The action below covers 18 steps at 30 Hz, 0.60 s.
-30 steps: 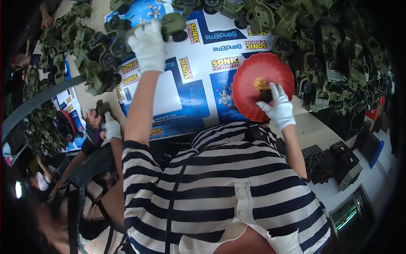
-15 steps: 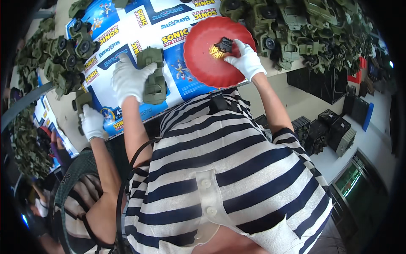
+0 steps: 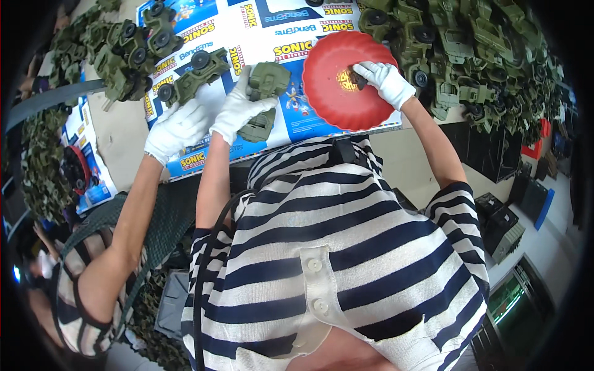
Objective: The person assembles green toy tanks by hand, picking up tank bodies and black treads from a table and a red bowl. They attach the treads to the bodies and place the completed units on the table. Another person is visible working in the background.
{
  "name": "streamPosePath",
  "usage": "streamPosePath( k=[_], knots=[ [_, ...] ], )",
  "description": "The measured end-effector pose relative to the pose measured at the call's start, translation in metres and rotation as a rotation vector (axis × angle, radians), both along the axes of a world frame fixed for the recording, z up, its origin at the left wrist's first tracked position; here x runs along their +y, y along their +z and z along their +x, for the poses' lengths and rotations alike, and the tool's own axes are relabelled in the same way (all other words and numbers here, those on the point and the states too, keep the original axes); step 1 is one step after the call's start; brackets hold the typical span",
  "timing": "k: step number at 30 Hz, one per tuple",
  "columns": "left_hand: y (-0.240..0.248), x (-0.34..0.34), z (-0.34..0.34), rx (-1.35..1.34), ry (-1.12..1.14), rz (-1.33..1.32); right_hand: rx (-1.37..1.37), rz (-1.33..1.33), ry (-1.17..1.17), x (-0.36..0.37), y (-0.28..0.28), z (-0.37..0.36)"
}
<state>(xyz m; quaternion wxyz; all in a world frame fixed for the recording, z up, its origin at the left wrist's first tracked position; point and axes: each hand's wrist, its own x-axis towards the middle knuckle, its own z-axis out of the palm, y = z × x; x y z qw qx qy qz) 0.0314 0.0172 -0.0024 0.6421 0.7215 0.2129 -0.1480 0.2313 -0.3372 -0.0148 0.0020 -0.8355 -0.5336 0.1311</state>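
Observation:
My left hand (image 3: 238, 110), in a white glove, is closed round an olive-green toy military vehicle (image 3: 271, 80), its thumb lying across the body. The vehicle's lower part (image 3: 257, 127) shows beneath the thumb, near the table's front edge. To the right lies a round red plate (image 3: 328, 102) with a scalloped rim and a yellow emblem in its middle. Over that plate my right hand (image 3: 385, 85), also gloved, pinches a small dark part (image 3: 357, 78). The fingers hide much of this part, so its kind is unclear.
A co-worker's gloved hand (image 3: 177, 131) reaches in at the left, beside a green toy jeep (image 3: 195, 74). More green toy vehicles crowd the table at the left (image 3: 127, 55) and right (image 3: 427, 55). A blue and white printed sheet (image 3: 266, 40) covers the tabletop. Dark crates (image 3: 495, 226) stand at the lower right.
My right hand's fingers have closed on the dark part over the plate. My left hand has shifted its hold on the toy vehicle. The co-worker's hand has come nearer; the whole view has shifted.

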Motion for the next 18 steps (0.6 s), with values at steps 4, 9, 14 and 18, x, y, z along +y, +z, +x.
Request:
streamPosePath(
  k=[4, 9, 14, 18],
  knots=[
    [0.021, -0.005, -0.006, -0.124, 0.122, -0.295, 0.094, 0.294, -0.211, 0.019, -0.004, -0.005],
    [0.127, -0.031, -0.014, -0.168, 0.129, -0.499, 1.455, 0.773, -0.553, 0.095, 0.087, -0.053],
    [0.129, -0.04, -0.015, -0.095, 0.056, -0.412, 1.84, 0.918, -0.439, 0.104, 0.087, -0.064],
    [0.128, -0.043, -0.015, -0.073, 0.084, -0.472, 1.809, 0.84, -0.453, 0.1, 0.084, -0.059]
  ],
)
